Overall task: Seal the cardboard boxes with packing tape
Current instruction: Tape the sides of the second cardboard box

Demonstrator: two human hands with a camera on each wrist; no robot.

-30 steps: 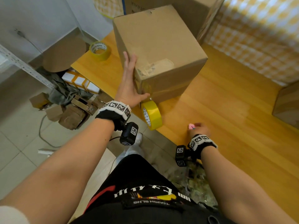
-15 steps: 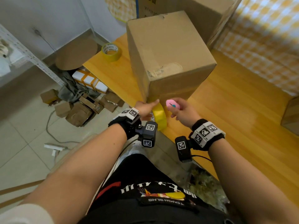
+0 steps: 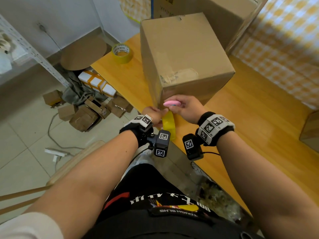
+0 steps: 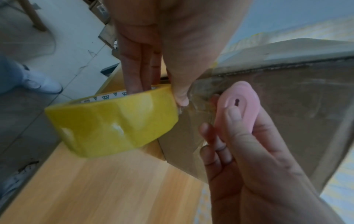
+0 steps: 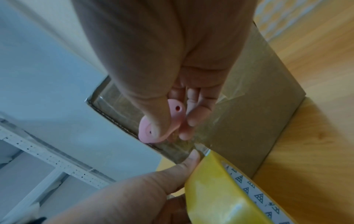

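Note:
A tall cardboard box [image 3: 181, 54] stands on the wooden table [image 3: 250, 135], with clear tape stuck over its near corner. My left hand [image 3: 153, 115] grips a yellow tape roll [image 3: 168, 124] at that corner, fingers [image 4: 138, 68] through the core and thumb on the outside. A short stretch of tape [image 4: 193, 100] runs from the roll [image 4: 113, 121] to the box. My right hand [image 3: 186, 107] holds a small pink cutter [image 3: 171, 102] against the box just above the roll. In the right wrist view the thumb presses the cutter [image 5: 162, 125] and the fingers curl behind it.
A second yellow tape roll [image 3: 122, 52] lies at the table's far left corner. A larger box [image 3: 224, 18] stands behind the tall one, and another box [image 3: 310, 131] sits at the right edge. Small cartons [image 3: 86, 114] and a cable litter the floor on the left.
My left hand left the box's side, dropped to the tape roll and took hold of it. My right hand lifted the pink cutter from the table to the box's near corner.

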